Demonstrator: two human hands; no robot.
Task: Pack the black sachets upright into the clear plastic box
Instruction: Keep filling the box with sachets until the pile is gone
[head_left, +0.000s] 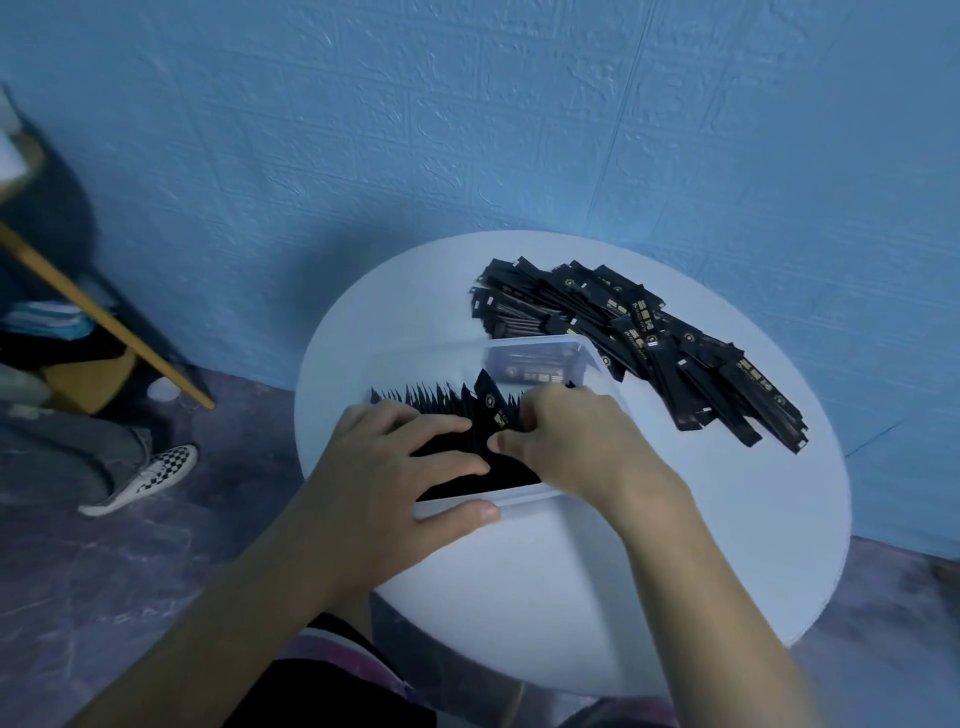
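On the round white table (623, 571), the left hand (384, 467) lies flat with straight fingers across the upright row of black sachets (426, 402) in the clear plastic box (535, 340), thumb against its near wall. The right hand (576, 447) pinches one tilted sachet (488, 405) standing in that row. A loose pile of sachets (649, 338) lies just beyond the box.

Wall (519, 130): blue, embossed brick-pattern texture, spanning 9 through 3 o'clock. Floor (156, 571): purple-grey marbled surface, 4 to 8 o'clock. Round white table (779, 519) at centre, against the wall. Wooden-framed furniture (104, 317), blurred, at 9 o'clock; a bystander's checkered shoe (150, 478) just below it. Lighting dim, bluish.
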